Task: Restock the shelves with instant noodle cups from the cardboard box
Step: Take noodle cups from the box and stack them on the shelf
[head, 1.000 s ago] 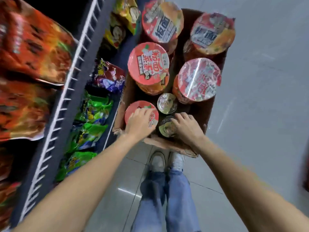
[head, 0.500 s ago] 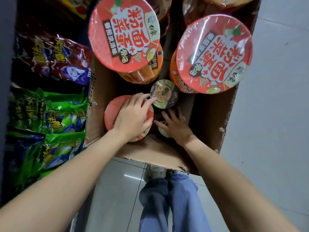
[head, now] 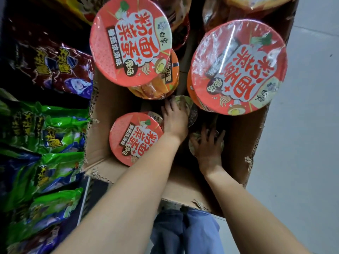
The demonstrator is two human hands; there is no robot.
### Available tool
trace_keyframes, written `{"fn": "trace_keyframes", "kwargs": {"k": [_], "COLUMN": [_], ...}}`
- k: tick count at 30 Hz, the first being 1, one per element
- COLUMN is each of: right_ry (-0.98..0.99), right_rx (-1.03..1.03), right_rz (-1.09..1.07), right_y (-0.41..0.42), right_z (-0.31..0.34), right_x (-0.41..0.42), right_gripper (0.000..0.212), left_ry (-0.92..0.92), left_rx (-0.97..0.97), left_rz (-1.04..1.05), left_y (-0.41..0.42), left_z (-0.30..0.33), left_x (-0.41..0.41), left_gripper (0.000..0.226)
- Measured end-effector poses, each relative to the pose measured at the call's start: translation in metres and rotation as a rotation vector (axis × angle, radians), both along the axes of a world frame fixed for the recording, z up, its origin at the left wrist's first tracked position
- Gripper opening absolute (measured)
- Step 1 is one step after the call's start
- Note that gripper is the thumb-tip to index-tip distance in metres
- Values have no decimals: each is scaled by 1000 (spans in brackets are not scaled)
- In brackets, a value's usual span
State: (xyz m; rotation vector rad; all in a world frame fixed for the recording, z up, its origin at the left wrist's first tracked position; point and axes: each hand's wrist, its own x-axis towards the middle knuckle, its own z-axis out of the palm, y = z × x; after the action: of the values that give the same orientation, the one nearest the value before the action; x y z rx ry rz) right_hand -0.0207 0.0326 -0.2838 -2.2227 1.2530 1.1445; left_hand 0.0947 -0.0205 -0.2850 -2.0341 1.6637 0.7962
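An open cardboard box (head: 102,107) stands on the floor in front of me, holding noodle cups. Two big red-lidded bowls (head: 131,41) (head: 238,66) sit high on stacks, and a third red bowl (head: 134,138) lies low at the near left. My left hand (head: 175,121) reaches deep into the middle and rests with its fingers across a small clear-lidded cup (head: 189,107). My right hand (head: 208,147) covers a second small cup (head: 192,145) beside it, with spread fingers reaching round its far rim.
Shelves on the left carry green snack bags (head: 51,129) and dark red bags (head: 55,66). More cups (head: 179,21) fill the far end of the box. Grey tiled floor (head: 302,143) lies to the right. My jeans (head: 185,233) show below the box's torn near flap (head: 183,187).
My head has dropped closer to the box. My left hand slid off the low red bowl onto the small clear-lidded cup. The right hand stayed on its small cup.
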Motion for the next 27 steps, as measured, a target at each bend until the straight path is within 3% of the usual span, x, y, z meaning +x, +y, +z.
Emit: {"fn": "trace_keyframes", "kwargs": {"k": [2,6,11,15,21,24,27], "right_ry": [2,-17,-25,-80,-128,-158,-316], "right_rx": [3,10,-6,-7,-77,-141,-95], "right_rz": [0,7,-2,-57,-23,-154,-351], "right_y": [-2,-1,-2,2,11,12,11], "right_z": [-2,5,38,88,175,227,281], "right_x": [2,3,3,6,3,-4,-17], "right_gripper": [73,70,66,57,82,103,108], "left_ry": [-51,-67,-119,-102,77,152,230], "left_rx": [13,-12,51,16,29,5,-42], "left_rz": [-30,-21,-74,-101,-109,-166,-110], "left_y": [-1,1,-4,-5,4,18,38], "left_z": [-15,-21,2,36,104,144,192], "left_x": [0,4,-2,-7,7,23,34], "left_gripper": [104,92,107,96,107,120,125]}}
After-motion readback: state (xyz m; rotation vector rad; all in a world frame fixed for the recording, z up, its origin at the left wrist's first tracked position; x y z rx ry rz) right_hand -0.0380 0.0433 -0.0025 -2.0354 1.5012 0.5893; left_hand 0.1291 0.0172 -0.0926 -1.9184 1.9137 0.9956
